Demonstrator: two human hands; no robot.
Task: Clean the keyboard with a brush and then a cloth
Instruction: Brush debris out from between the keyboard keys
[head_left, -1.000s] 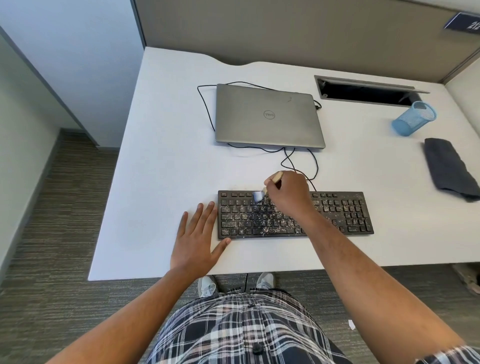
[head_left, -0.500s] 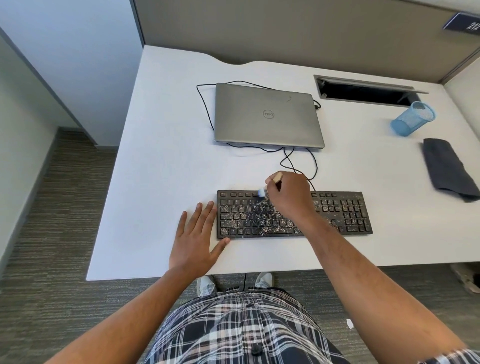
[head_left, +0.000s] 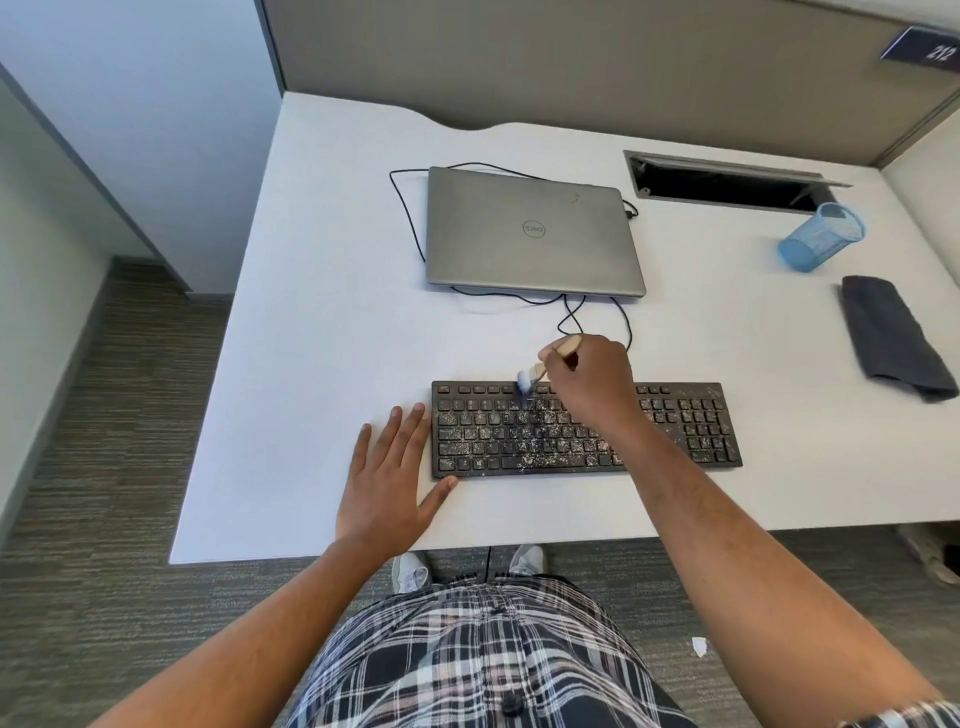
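Observation:
A black keyboard (head_left: 691, 431) speckled with pale crumbs lies near the front edge of the white desk (head_left: 332, 322). My right hand (head_left: 589, 382) grips a small brush (head_left: 537, 371) with a wooden handle, its pale bristles touching the keyboard's top key row left of centre. My left hand (head_left: 387, 478) rests flat on the desk with fingers spread, against the keyboard's left end, thumb at its front corner. A dark grey cloth (head_left: 893, 338) lies folded at the right of the desk.
A closed silver laptop (head_left: 532, 234) sits behind the keyboard with black cables (head_left: 571, 317) looping around it. A blue mesh cup (head_left: 821, 236) lies tipped at the back right beside an open cable slot (head_left: 727, 182). Partition walls border the back and right.
The brush has swept between the upper key rows and the top row, ending at the top row. My left hand has stayed flat beside the keyboard.

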